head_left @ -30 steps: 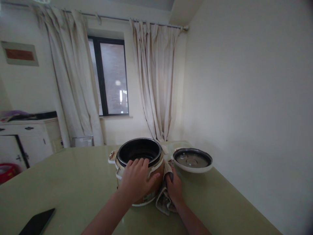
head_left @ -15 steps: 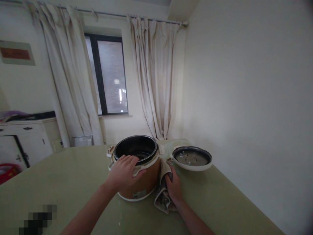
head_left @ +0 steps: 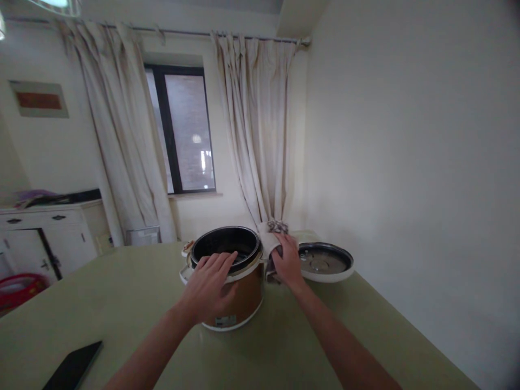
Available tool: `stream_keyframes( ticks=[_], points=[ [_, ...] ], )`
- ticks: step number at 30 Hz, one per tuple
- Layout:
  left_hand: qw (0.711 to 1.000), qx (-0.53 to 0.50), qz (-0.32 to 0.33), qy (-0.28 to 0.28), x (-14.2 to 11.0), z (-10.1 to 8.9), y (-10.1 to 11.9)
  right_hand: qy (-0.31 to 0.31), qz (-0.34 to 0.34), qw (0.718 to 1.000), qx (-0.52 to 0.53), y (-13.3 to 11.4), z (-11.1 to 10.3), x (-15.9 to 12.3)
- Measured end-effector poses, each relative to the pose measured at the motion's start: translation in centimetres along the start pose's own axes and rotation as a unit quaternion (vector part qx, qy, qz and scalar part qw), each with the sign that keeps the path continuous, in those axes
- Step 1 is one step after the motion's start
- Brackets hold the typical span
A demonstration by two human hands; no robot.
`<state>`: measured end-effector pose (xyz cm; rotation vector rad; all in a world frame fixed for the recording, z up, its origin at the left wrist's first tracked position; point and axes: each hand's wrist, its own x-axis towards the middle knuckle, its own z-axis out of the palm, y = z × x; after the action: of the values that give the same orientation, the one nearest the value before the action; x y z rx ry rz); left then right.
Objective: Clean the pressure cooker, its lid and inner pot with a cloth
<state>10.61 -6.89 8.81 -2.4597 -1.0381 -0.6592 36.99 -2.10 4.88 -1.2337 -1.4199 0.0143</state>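
Note:
An open rice cooker [head_left: 239, 295] with a brown body and dark inner pot stands on the green table [head_left: 122, 303]. My left hand [head_left: 211, 287] lies on its near rim and front, fingers spread, steadying it. My right hand [head_left: 286, 260] presses a pale patterned cloth [head_left: 270, 233] against the cooker's right side near the rim, fingers closed on the cloth. The cooker's lid [head_left: 325, 262] lies upside down on the table just right of my right hand.
A black phone [head_left: 73, 368] lies at the table's near left. The white wall runs close along the table's right edge. Curtains and a dark window are behind the table; a white cabinet [head_left: 44, 238] and a red basin [head_left: 18, 287] are at left.
My right hand has carried the cloth up from the cooker's base to its upper right side. The left hand stays on the front rim. The cooker has turned slightly.

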Motion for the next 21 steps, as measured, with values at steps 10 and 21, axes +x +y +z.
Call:
stream_keyframes(
  ticks=[10,21],
  points=[
    [0.99,0.083,-0.111,-0.013,5.4,2.7,6.1,-0.157,0.026,0.971,-0.18,-2.5,-1.6,1.6],
    [0.988,0.107,0.006,0.108,0.6,2.5,1.6,-0.148,-0.043,0.987,-0.037,-2.2,-1.1,1.0]
  ],
)
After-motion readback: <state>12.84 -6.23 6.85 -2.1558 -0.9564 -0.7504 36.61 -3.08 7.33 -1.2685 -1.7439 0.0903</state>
